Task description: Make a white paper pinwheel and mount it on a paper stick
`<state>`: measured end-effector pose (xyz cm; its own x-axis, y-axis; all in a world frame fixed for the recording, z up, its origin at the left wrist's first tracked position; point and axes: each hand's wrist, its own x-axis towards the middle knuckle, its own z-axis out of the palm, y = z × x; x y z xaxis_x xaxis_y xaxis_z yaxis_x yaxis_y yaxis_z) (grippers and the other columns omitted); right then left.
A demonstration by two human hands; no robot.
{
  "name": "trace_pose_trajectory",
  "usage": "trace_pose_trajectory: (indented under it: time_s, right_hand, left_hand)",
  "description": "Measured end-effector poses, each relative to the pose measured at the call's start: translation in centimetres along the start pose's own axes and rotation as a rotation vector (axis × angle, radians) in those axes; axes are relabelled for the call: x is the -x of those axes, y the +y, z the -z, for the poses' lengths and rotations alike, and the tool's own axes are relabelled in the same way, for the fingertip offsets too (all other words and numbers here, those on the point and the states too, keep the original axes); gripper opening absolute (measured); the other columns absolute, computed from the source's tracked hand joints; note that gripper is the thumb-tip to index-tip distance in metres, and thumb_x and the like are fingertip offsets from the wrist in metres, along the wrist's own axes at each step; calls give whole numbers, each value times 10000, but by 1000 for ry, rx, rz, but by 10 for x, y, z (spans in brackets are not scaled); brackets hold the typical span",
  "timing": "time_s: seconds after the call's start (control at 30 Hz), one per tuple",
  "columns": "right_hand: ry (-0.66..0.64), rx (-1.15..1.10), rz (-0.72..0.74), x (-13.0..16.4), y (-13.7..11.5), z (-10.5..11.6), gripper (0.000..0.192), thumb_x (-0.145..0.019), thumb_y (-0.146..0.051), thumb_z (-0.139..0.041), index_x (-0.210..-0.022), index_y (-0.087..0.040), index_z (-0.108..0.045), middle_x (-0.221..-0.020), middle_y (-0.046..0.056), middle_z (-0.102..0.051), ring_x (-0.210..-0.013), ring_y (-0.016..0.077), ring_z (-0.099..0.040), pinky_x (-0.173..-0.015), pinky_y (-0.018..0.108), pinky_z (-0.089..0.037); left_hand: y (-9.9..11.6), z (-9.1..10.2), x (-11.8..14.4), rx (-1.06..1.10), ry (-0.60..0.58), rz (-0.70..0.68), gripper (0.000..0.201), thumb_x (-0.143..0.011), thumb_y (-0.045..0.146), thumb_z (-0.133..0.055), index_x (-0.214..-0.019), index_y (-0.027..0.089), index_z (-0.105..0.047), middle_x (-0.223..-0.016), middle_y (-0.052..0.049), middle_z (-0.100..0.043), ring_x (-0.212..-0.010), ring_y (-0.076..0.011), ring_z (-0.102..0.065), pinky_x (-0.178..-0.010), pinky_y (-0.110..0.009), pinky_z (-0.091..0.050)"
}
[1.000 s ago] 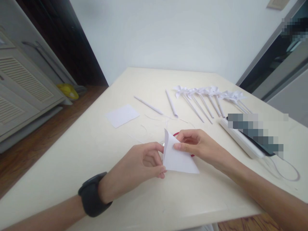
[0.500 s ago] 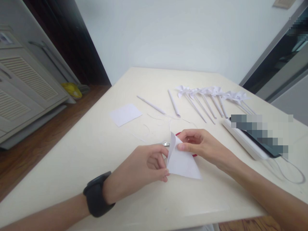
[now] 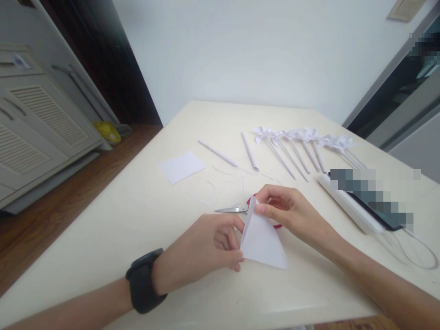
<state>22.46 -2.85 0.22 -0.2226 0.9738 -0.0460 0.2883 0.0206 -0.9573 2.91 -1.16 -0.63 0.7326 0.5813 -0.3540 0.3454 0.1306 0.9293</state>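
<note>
A white sheet of paper (image 3: 263, 243), folded over into a triangle-like shape, is held between my two hands above the table. My left hand (image 3: 209, 245), with a black watch on its wrist, pinches the paper's lower left corner. Higher up, my right hand (image 3: 288, 206) grips the top of the fold between thumb and fingers. Behind the paper lie scissors (image 3: 232, 209) with red handles; the blades point left and the handles are partly hidden by the paper and my right hand.
Several paper pinwheels (image 3: 302, 134) on rolled sticks lie at the back right. Two paper tubes (image 3: 220, 154), a flat paper square (image 3: 182, 166) and thin paper strips (image 3: 220, 170) lie beyond my hands. To the right is a white box-like object (image 3: 347, 201) with a dark device and cable.
The top corners of the paper have come closer together, narrowing the fold. More of the scissors' blades shows. The whole view has shifted slightly.
</note>
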Motion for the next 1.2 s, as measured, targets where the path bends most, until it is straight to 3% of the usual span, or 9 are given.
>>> trace_pose_trajectory:
  time_s: [0.13, 0.37, 0.63, 0.9, 1.1, 1.2]
  right_hand:
    - [-3, -38, 18, -2, 2, 0, 194, -794, -339, -557, -694, -180, -510, -741, 15, -575, -634, 121, -521, -489, 208, -392]
    - [43, -20, 39, 1, 2, -1, 211, -832, -321, -507, -680, -174, -507, -683, 0, -523, -614, 109, -474, -487, 207, -357]
    - [-100, -36, -59, -2, 8, 1, 235, -806, -362, -523, -675, -167, -537, -660, 0, -490, -599, 114, -470, -493, 213, -366]
    - [-50, -23, -74, -1, 17, -1, 302, -792, -396, -530, -603, -186, -424, -617, -30, -409, -555, 100, -413, -481, 209, -337]
    - [-172, -4, -113, 1, 17, 4, 256, -802, -408, -512, -697, -176, -541, -703, 10, -497, -625, 127, -476, -515, 224, -372]
    - [-167, 1, -105, 2, 20, 5, 249, -797, -367, -527, -639, -175, -525, -721, 11, -513, -603, 120, -471, -489, 220, -348]
  left_hand:
    - [-1, 2, 0, 13, -67, 22, 122, -703, 120, -545, -815, 168, -544, -694, -1, -623, -676, -182, -650, -671, -320, -506]
    - [-1, 3, -1, 28, -84, 12, 148, -707, 122, -555, -849, 163, -563, -682, 0, -624, -673, -179, -651, -668, -312, -506]
    - [2, 12, 1, -28, 27, -14, 150, -707, 135, -560, -853, 162, -549, -708, -17, -647, -681, -192, -661, -683, -322, -508]
    - [4, 14, 1, -31, 63, -25, 147, -709, 159, -576, -853, 165, -552, -689, -6, -641, -671, -188, -663, -684, -320, -511]
    - [2, 22, -2, 14, 119, -38, 175, -702, 162, -606, -849, 167, -511, -664, 6, -626, -680, -193, -661, -698, -331, -510]
    - [5, 24, -1, 37, 121, -45, 181, -701, 162, -613, -857, 164, -522, -663, 3, -633, -682, -188, -658, -698, -322, -509]
